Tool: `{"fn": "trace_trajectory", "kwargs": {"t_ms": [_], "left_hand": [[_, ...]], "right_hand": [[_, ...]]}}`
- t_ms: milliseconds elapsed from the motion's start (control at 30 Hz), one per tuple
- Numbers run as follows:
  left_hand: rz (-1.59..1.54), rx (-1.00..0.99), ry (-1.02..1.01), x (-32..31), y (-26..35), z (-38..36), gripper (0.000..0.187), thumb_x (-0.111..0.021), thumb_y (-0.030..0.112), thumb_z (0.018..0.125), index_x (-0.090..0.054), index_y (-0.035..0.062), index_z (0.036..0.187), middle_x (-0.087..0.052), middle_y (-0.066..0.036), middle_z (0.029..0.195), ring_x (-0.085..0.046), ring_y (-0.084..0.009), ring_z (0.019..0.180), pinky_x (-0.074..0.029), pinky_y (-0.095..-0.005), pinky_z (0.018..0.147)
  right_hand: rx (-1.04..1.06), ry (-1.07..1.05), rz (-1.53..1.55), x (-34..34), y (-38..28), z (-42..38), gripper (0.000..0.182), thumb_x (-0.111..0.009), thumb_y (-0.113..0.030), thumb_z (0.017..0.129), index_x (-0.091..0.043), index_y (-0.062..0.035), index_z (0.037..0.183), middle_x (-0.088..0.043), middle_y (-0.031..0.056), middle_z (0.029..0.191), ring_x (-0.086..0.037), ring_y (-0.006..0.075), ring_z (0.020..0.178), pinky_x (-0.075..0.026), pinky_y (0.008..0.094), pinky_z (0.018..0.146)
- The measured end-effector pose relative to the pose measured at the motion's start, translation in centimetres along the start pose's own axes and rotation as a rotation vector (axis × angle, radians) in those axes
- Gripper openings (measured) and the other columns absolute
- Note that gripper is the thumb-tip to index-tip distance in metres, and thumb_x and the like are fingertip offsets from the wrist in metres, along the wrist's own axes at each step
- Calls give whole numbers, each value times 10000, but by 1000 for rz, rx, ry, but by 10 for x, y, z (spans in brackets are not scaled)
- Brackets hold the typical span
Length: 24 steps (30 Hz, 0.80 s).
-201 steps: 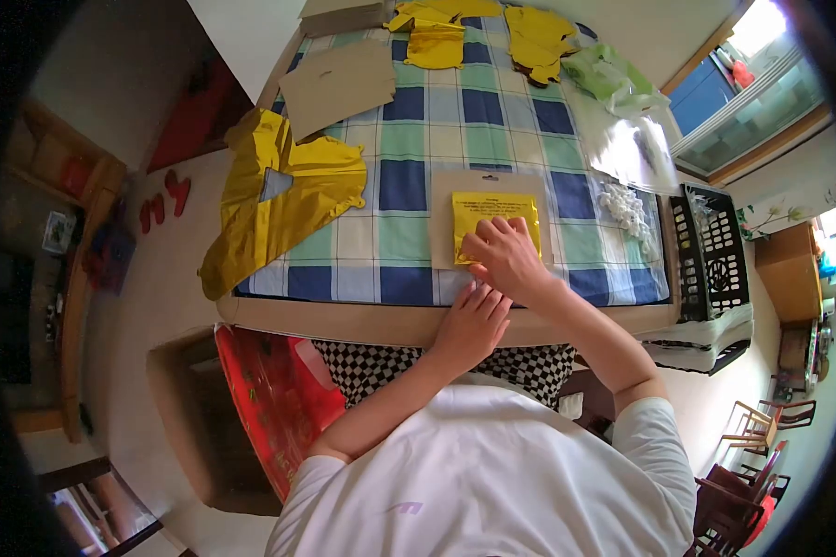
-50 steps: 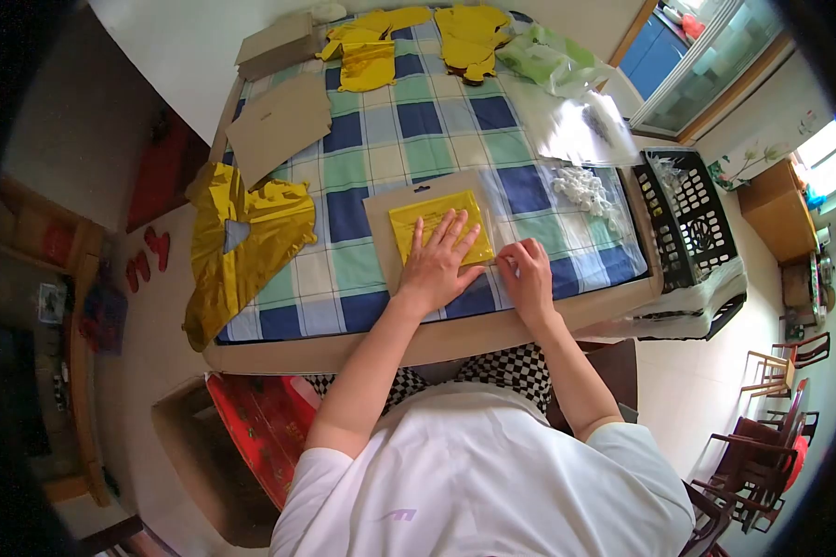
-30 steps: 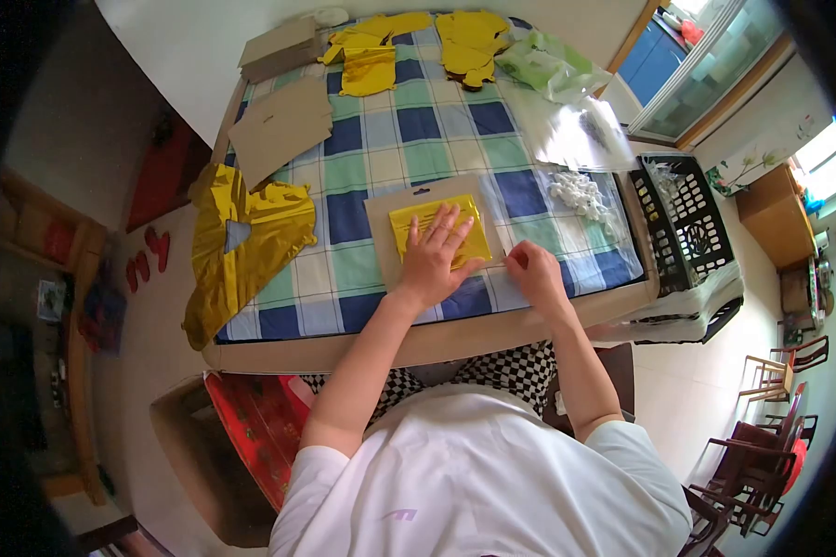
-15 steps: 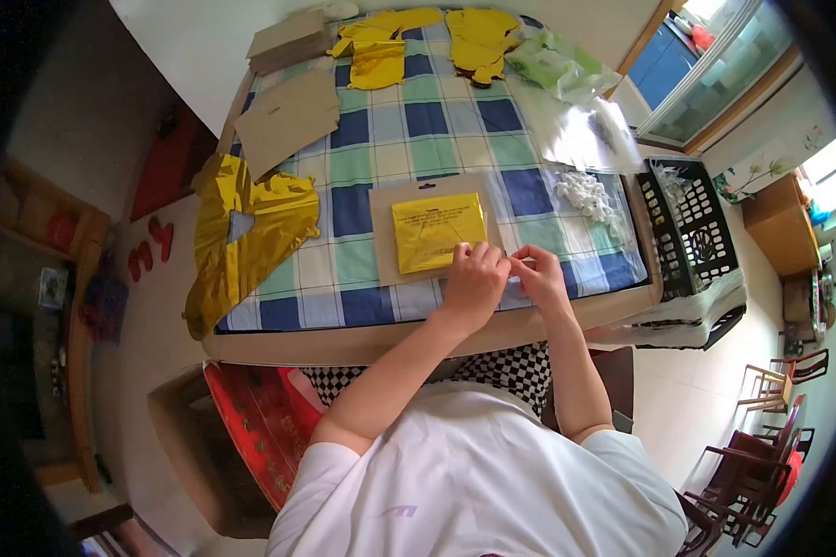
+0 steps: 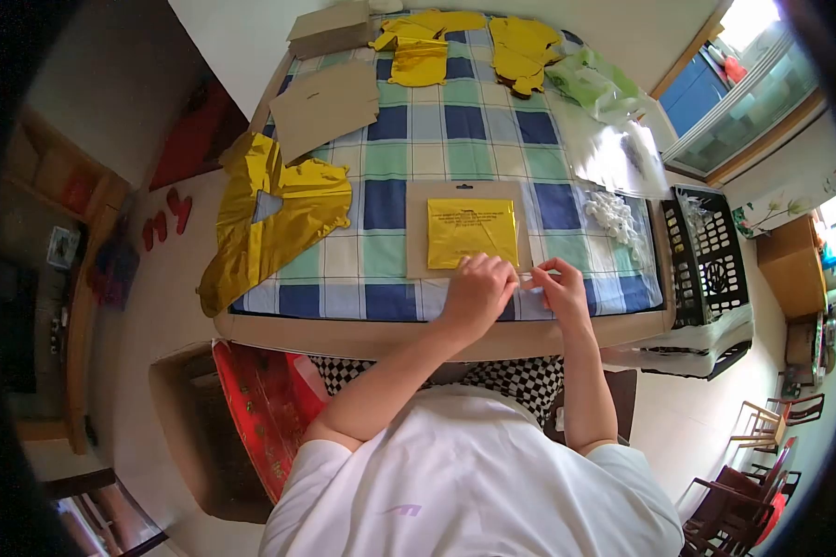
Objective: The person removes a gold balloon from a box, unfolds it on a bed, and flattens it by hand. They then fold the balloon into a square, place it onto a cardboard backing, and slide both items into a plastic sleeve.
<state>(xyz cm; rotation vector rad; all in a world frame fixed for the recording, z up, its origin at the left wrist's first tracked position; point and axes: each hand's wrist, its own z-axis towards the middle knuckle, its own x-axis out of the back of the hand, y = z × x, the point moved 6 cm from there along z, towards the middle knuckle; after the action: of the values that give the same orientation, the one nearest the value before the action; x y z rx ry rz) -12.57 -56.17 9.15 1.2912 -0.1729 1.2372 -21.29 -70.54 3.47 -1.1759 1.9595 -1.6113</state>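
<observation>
A flat brown cardboard backing card [image 5: 416,237] lies on the near part of the surface, on a blue, green and white checked cloth [image 5: 464,121], with a flat yellow foil packet bearing small print [image 5: 472,231] laid square on it. Both hands meet at the card's near right corner. The left hand [image 5: 478,292] has its fingers curled down onto the near edge of the card, just below the packet; the right hand [image 5: 563,290] has thumb and forefinger pinched together on something thin and pale between the two hands, too small to make out, perhaps a strip of tape or the edge of a clear film.

The step in hand looks like fastening or sealing the packet to its card at that corner. The next move likely calls for the left hand holding the card flat while the right draws the thin piece taut and presses it down without wrinkling.

To the left a crumpled gold foil sheet [image 5: 269,218] hangs over the edge; at the right stands a black slatted plastic basket [image 5: 711,260].
</observation>
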Motion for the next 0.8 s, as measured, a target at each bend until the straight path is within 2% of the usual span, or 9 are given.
{"fn": "trace_trajectory", "kwargs": {"t_ms": [167, 300, 333, 500, 600, 700, 733, 800], "left_hand": [[216, -194, 19, -24, 5, 6, 90, -693, 164, 737, -630, 99, 746, -560, -28, 784, -540, -205, 852, -407, -362, 784], [342, -243, -40, -34, 9, 10, 70, -586, 133, 770, -627, 84, 740, -577, -33, 809, -542, -194, 869, -403, -347, 787], [350, -250, -40, -35, 11, 10, 72, -583, 132, 773, -627, 83, 744, -578, -35, 815, -542, -194, 875, -403, -347, 791], [322, -212, -72, -36, 10, 7, 58, -594, 122, 779, -624, 74, 766, -580, -39, 841, -537, -199, 918, -393, -352, 827], [67, -130, 55, -15, 7, 3, 76, -624, 90, 783, -570, 66, 734, -590, -42, 796, -580, -193, 827, -443, -346, 760], [-697, 391, -189, 2, -30, -15, 127, -628, 133, 850, -547, 51, 795, -657, -53, 902, -619, -157, 837, -497, -300, 709], [-1067, 432, -157, 18, -44, -22, 182, -597, 229, 909, -543, 60, 871, -673, -89, 1017, -644, -149, 895, -526, -266, 675], [-1242, 402, 19, 86, -71, -31, 181, -586, 250, 920, -534, 77, 927, -665, -119, 1073, -644, -183, 969, -541, -298, 742]], "right_hand": [[14, -1, -21, -7, -2, 1, 106, -632, -122, 872, -598, -22, 857, -657, 48, 674, -445, 34, 426, -306, 193, 371], [-2, 29, -29, -6, -1, 0, 109, -633, -119, 870, -594, -18, 857, -625, 28, 636, -444, 39, 423, -302, 199, 371], [-22, 27, -9, -5, 0, 0, 121, -640, -113, 854, -596, -2, 838, -647, 49, 653, -484, 53, 443, -336, 213, 376], [8, 24, -58, -6, 0, 1, 131, -638, -118, 863, -593, 5, 862, -657, 70, 666, -479, 60, 438, -346, 218, 376], [-10, 52, 15, -4, -2, -4, 128, -628, -118, 875, -586, 3, 877, -665, 81, 687, -488, 66, 444, -357, 218, 383], [-37, 45, 83, 1, 3, -4, 118, -615, -120, 887, -580, -8, 874, -672, 87, 715, -510, 75, 461, -367, 216, 397], [-47, 23, 101, 2, 6, -2, 115, -610, -121, 892, -578, -12, 871, -673, 89, 725, -518, 78, 468, -370, 215, 402], [-43, -1, 48, 6, 11, 0, 117, -612, -139, 899, -575, -29, 888, -676, 94, 746, -547, 93, 485, -386, 214, 410]]}}
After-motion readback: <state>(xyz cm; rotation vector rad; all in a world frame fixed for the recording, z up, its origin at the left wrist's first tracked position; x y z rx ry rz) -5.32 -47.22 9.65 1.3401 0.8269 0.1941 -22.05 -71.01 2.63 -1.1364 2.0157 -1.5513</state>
